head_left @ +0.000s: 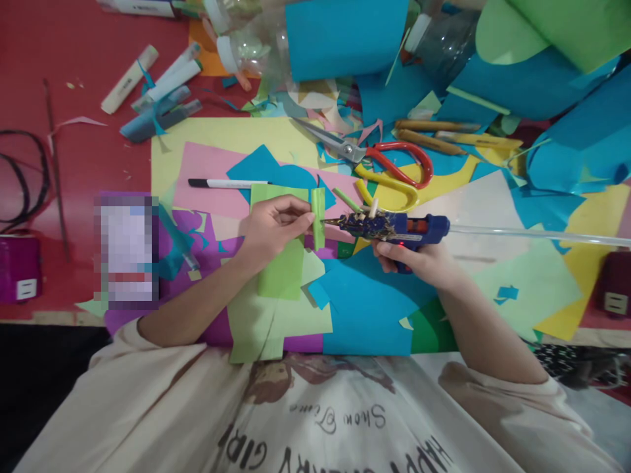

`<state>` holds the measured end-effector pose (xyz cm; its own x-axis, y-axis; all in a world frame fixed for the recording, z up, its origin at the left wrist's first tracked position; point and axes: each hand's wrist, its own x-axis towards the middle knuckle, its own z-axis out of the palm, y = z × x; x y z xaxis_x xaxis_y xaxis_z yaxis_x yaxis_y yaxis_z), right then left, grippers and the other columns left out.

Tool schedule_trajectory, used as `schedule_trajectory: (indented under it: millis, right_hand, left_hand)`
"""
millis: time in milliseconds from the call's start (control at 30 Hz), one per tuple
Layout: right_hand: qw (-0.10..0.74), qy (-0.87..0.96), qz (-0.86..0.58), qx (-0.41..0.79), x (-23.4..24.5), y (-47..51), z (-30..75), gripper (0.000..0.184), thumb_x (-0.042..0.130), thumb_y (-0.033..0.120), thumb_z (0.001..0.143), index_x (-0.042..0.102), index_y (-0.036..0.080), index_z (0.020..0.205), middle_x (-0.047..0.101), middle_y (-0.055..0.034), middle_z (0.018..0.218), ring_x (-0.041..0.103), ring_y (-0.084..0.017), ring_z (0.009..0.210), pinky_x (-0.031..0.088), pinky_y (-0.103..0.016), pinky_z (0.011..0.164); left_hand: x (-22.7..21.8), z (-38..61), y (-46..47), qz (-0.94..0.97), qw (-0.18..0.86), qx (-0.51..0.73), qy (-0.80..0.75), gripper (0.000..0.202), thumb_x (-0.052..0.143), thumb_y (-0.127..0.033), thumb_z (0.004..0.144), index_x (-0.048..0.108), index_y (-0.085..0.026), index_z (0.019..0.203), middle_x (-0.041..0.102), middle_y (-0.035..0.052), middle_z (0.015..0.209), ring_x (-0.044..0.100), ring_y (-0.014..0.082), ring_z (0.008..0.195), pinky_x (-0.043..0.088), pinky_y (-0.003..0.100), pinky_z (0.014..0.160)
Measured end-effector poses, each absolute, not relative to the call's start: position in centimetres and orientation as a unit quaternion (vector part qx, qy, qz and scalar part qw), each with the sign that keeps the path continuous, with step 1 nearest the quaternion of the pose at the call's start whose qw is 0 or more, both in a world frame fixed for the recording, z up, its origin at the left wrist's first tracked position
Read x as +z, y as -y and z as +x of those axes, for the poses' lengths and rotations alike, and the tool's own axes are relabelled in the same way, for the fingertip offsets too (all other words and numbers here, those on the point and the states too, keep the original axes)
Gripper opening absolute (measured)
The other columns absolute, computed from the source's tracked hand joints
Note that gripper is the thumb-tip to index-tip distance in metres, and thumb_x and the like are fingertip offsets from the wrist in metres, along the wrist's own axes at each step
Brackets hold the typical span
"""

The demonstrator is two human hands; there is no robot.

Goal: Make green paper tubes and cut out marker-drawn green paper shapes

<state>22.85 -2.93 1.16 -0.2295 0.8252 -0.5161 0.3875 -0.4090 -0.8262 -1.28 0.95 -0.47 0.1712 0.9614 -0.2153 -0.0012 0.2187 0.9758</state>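
Observation:
Between the fingertips of my left hand (279,226) is a small folded strip of light green paper (318,226), held upright. My right hand (411,258) grips a blue glue gun (419,226) by its handle, with a red light showing near the fingers. The gun's nozzle points left and meets or nearly meets the strip; I cannot tell if they touch. A long clear glue stick (522,234) runs out of the gun's back. Under my left hand lies a larger light green sheet (280,276).
Red-handled scissors (399,161) lie beyond the gun, near several pencils (438,135). A black-capped marker (229,184) rests left of centre. Plastic bottles (246,56) and blue paper (348,39) crowd the back. A blurred-out phone-like object (127,249) is at left, on the red table (73,157).

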Motion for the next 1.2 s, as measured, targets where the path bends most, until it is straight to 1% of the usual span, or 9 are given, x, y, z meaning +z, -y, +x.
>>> schedule_trajectory:
  millis: [200, 333, 533, 700, 800, 933, 1067, 1200]
  right_hand:
    - [0.16, 0.53, -0.587, 0.591, 1.17, 2.87, 22.93, 0.051, 0.064, 0.065, 0.071, 0.055, 0.019, 0.054, 0.058, -0.0017, 0.05, 0.051, -0.012, 0.046, 0.04, -0.026, 0.046]
    - [0.152, 0.531, -0.586, 0.593, 1.09, 2.91, 22.98, 0.052, 0.064, 0.067, 0.069, 0.055, 0.019, 0.055, 0.057, -0.0013, 0.049, 0.05, -0.012, 0.045, 0.038, -0.025, 0.045]
    - [0.144, 0.545, -0.583, 0.585, 1.29, 2.92, 22.77, 0.052, 0.065, 0.066, 0.069, 0.053, 0.019, 0.051, 0.056, -0.0006, 0.046, 0.048, -0.011, 0.044, 0.039, -0.025, 0.044]
    - [0.126, 0.532, -0.595, 0.589, 1.46, 2.88, 22.58, 0.052, 0.067, 0.068, 0.064, 0.053, 0.02, 0.049, 0.056, -0.0013, 0.045, 0.047, -0.011, 0.042, 0.039, -0.025, 0.041]
    - [0.118, 0.528, -0.599, 0.59, 1.55, 2.84, 22.56, 0.05, 0.068, 0.065, 0.064, 0.053, 0.02, 0.049, 0.055, -0.0007, 0.045, 0.046, -0.011, 0.042, 0.038, -0.025, 0.041]
    - [0.105, 0.523, -0.601, 0.595, 1.6, 2.79, 22.59, 0.045, 0.069, 0.061, 0.065, 0.053, 0.02, 0.053, 0.054, -0.0007, 0.046, 0.047, -0.012, 0.043, 0.038, -0.026, 0.042]
    - [0.108, 0.52, -0.6, 0.599, 1.57, 2.79, 22.53, 0.045, 0.069, 0.062, 0.064, 0.054, 0.02, 0.055, 0.052, -0.0004, 0.046, 0.046, -0.012, 0.043, 0.037, -0.026, 0.042]
    - [0.11, 0.523, -0.604, 0.59, 1.51, 2.84, 22.49, 0.048, 0.067, 0.064, 0.063, 0.052, 0.021, 0.051, 0.053, -0.0008, 0.045, 0.046, -0.011, 0.042, 0.037, -0.026, 0.042]
  left_hand:
    - [-0.64, -1.41, -1.24, 0.479, 0.583, 0.421, -0.504, 0.017, 0.074, -0.028, 0.062, 0.063, -0.016, 0.065, 0.064, -0.0029, 0.058, 0.062, 0.0098, 0.049, 0.055, 0.021, 0.051]
    - [-0.41, -1.41, -1.39, 0.479, 0.573, 0.433, -0.504, 0.015, 0.074, -0.026, 0.061, 0.063, -0.017, 0.064, 0.064, -0.0032, 0.057, 0.061, 0.0093, 0.048, 0.055, 0.021, 0.05]
    - [-0.3, -1.58, -1.47, 0.488, 0.556, 0.433, -0.515, 0.018, 0.073, -0.031, 0.064, 0.063, -0.016, 0.065, 0.064, -0.0031, 0.059, 0.062, 0.0091, 0.051, 0.055, 0.021, 0.053]
    - [-0.5, -1.72, -1.62, 0.484, 0.55, 0.449, -0.512, 0.016, 0.073, -0.029, 0.064, 0.063, -0.016, 0.065, 0.065, -0.0031, 0.061, 0.063, 0.0089, 0.052, 0.055, 0.02, 0.053]
    - [-0.59, -1.77, -1.7, 0.485, 0.545, 0.451, -0.514, 0.016, 0.073, -0.028, 0.064, 0.063, -0.016, 0.066, 0.064, -0.003, 0.061, 0.062, 0.0086, 0.052, 0.055, 0.02, 0.053]
    - [-0.77, -1.92, -1.76, 0.491, 0.537, 0.442, -0.524, 0.02, 0.074, -0.032, 0.065, 0.063, -0.016, 0.068, 0.064, -0.0024, 0.062, 0.064, 0.0099, 0.054, 0.056, 0.023, 0.055]
    - [-0.93, -1.99, -1.75, 0.49, 0.531, 0.44, -0.533, 0.022, 0.074, -0.034, 0.065, 0.063, -0.016, 0.07, 0.064, -0.0023, 0.063, 0.065, 0.0105, 0.056, 0.057, 0.024, 0.057]
    - [-0.83, -1.88, -1.73, 0.477, 0.536, 0.449, -0.532, 0.02, 0.075, -0.032, 0.064, 0.063, -0.016, 0.068, 0.064, -0.0035, 0.061, 0.064, 0.009, 0.053, 0.056, 0.021, 0.055]
